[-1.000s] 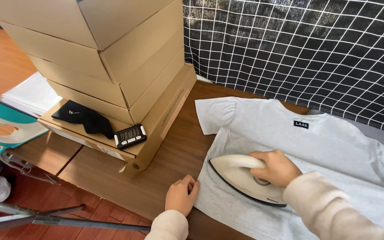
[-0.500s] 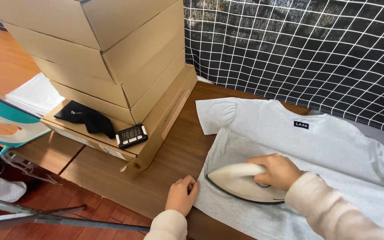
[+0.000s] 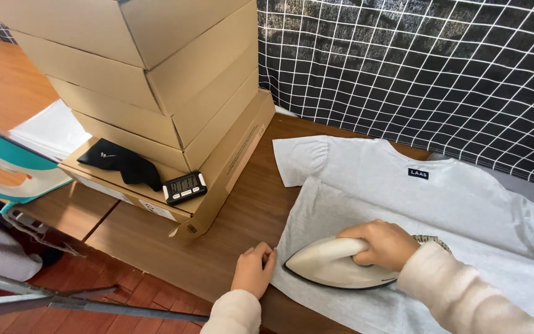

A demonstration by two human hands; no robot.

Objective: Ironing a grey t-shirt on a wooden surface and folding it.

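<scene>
A light grey t-shirt (image 3: 415, 198) lies flat on the brown wooden table (image 3: 242, 216), neck toward the back. My right hand (image 3: 381, 242) grips the handle of a cream-coloured iron (image 3: 326, 266) that rests on the shirt's lower left part. My left hand (image 3: 253, 270) presses down on the shirt's left edge, just beside the iron's tip, fingers curled. Both arms wear cream sleeves.
A stack of cardboard boxes (image 3: 156, 93) stands at the left of the table, with a small black digital timer (image 3: 183, 187) and a black cloth item (image 3: 122, 164) on the lowest box. A black grid-patterned fabric (image 3: 415, 74) hangs behind. Metal tripod legs (image 3: 63, 302) are at lower left.
My right hand has slid the iron down the shirt toward me and slightly left. My left hand has stayed on the shirt's edge.
</scene>
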